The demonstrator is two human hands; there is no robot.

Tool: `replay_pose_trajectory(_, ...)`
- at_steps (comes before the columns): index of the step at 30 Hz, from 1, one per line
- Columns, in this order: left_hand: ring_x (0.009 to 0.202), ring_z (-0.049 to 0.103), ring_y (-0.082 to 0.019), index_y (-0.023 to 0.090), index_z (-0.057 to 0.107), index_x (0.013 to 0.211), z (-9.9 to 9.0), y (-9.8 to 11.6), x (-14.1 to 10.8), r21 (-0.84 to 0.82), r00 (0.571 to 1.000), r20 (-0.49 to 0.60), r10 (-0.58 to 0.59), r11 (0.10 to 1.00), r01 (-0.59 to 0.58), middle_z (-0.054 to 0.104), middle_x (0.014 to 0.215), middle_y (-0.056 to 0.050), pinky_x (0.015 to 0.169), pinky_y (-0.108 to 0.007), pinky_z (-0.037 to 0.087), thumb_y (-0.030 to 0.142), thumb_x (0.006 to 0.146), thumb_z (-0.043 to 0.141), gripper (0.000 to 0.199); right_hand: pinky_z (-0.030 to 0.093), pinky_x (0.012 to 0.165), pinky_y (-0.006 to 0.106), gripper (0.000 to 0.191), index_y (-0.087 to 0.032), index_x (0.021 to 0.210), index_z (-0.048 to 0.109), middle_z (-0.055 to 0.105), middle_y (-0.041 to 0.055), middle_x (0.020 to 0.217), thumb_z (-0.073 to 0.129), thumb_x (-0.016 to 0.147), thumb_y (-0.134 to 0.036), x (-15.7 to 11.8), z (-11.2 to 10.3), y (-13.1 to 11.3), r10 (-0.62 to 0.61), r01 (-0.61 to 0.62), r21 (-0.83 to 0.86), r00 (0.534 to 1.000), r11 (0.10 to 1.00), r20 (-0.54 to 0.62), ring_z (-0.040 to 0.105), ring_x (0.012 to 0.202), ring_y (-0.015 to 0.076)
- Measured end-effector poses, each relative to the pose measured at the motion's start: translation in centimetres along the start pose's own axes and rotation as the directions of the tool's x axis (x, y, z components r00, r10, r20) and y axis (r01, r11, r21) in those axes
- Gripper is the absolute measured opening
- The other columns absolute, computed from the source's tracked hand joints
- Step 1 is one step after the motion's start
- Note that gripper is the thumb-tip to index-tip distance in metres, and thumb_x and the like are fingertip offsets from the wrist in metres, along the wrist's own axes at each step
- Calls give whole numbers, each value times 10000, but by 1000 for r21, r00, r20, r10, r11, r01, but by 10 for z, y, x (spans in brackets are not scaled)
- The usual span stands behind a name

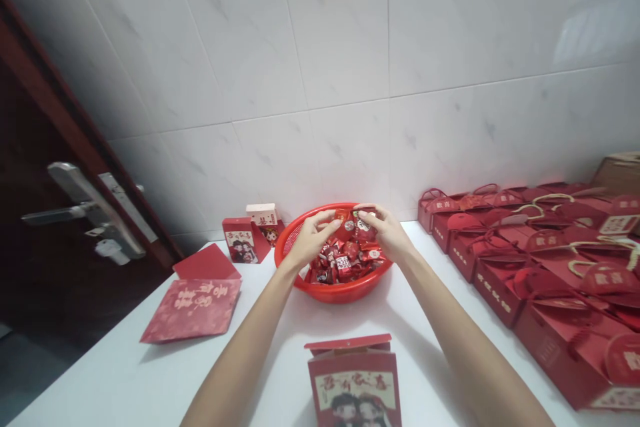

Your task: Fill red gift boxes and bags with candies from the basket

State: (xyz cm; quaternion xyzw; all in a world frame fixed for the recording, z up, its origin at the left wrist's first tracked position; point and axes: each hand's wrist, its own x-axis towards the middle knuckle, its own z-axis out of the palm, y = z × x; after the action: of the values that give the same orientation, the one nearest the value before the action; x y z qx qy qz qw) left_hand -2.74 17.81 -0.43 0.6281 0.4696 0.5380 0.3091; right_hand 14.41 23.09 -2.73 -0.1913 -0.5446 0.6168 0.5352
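A red plastic basket (340, 292) holds many red-wrapped candies (344, 263). Over its back part, my left hand (316, 235) pinches a red candy packet (345, 223) between thumb and fingers. My right hand (387, 230) is closed on another red packet (365, 227) with a pale label, right beside the first. Both packets are above the pile. Nearer to me, between my forearms, a red gift box (355, 373) with a cartoon couple stands upright, its top flaps raised.
Rows of red gift boxes (500, 280) with cord handles fill the right side. At left lie a patterned red bag (193, 307) and a red card (210, 263). Small boxes (245, 240) stand behind them, by the tiled wall (350, 147). A door handle (80, 212) is far left.
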Motion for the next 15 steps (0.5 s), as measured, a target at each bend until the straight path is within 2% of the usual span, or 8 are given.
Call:
replay_pose_trajectory(4,897,689,-214,168,690,1087,1,24,-33,-8,985,-146,96,995,-98,730,1003,-71,792,-319,557,496,727,765,492,490,587,229,320,-212,934,699,679,-3,849,791,713,-423,-24,14,-32,-24,26,-18,992,1000,126,608,712,128)
replay_pose_trajectory(7,780,676,-161,179,656,1035,3,40,-53,-14,969,-200,144,989,-150,693,865,-21,709,-265,552,441,719,784,430,506,568,235,312,-213,936,686,666,-12,802,788,729,-424,-43,22,-51,-26,31,-35,988,999,151,607,667,123)
replay_pose_trajectory(12,711,654,-145,180,654,863,6,60,-79,78,965,-138,223,974,-214,683,795,-10,670,-246,539,382,760,761,250,532,542,233,319,-205,955,683,644,-15,753,795,735,-407,-72,30,-75,-7,35,-121,974,992,227,617,655,124)
replay_pose_trajectory(15,738,655,-157,184,680,881,6,68,-90,109,965,-57,255,963,-248,694,819,-23,700,-263,543,362,806,728,199,545,538,236,333,-194,948,668,656,-6,756,806,721,-395,-86,35,-87,1,41,-162,968,986,252,628,654,127)
